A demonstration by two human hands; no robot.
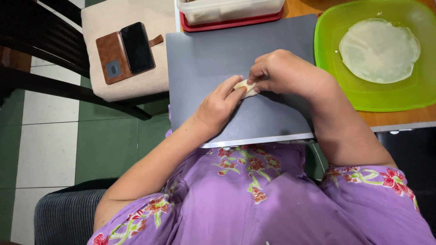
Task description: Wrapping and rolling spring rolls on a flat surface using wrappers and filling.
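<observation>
Purple floral garment fills the near foreground; two bare forearms extend from it over a grey board (204, 59). Board is laid flat on the table (395, 117), overhanging the near edge, likely as a smooth work surface. One small pale roll (245, 88) is held on the board, pinched between both hands: left hand (218, 106) fingers closed against its near side, right hand (284, 70) fingers curled over the far end. Roll is kept low, touching the board, probably for support. One green tray (331, 68) with one round thin wrapper (379, 50) is kept just right of the board. One lidded container (227, 11) sits behind. One phone (136, 47) in one brown case is parked on one chair cushion (122, 90), apart from the work.
</observation>
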